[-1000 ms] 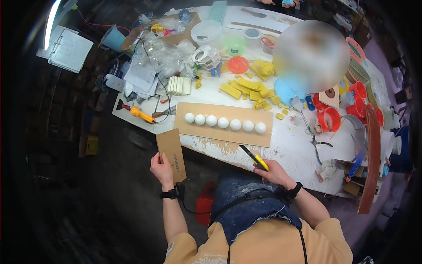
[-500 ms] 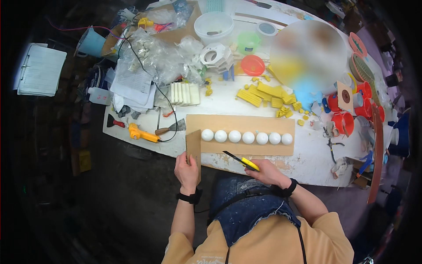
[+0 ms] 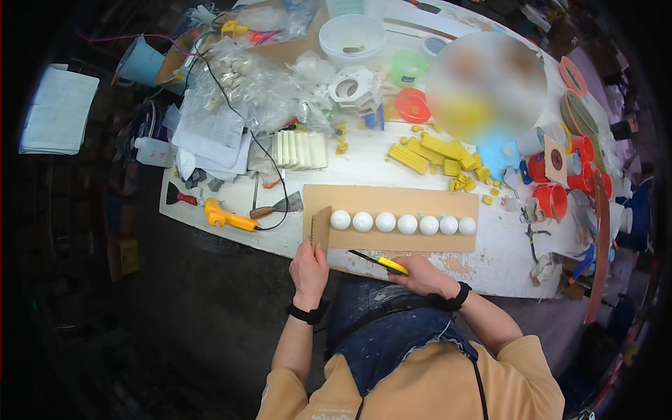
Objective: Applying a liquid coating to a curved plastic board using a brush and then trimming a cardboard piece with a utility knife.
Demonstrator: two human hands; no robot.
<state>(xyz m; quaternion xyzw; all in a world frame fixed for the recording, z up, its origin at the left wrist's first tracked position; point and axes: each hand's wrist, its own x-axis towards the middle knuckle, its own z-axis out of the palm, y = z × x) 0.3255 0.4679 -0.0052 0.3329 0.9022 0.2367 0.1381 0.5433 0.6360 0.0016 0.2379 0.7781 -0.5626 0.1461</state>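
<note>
My left hand (image 3: 309,274) grips a narrow cardboard piece (image 3: 320,225), which stands tilted over the left end of a brown cardboard sheet (image 3: 392,243) on the table. Along that sheet runs a row of several white balls (image 3: 407,224); the leftmost is close beside the held piece. My right hand (image 3: 422,274) is wrapped round a utility knife (image 3: 392,265) with a yellow and black handle. Its long dark blade points left toward my left hand, just off the sheet's near edge, apart from the cardboard.
Left of the sheet lie a scraper (image 3: 276,208), a yellow-orange hot glue gun (image 3: 229,215) and its black cord. Behind stand white foam-like blocks (image 3: 299,150), yellow clay-like blocks (image 3: 428,152) and plastic bags (image 3: 259,91). Pliers (image 3: 535,236) and red cups (image 3: 550,201) are at right.
My left hand has moved a little right and up with the cardboard piece. The knife sits slightly lower and more level, its tip further left. The whole view has shifted slightly.
</note>
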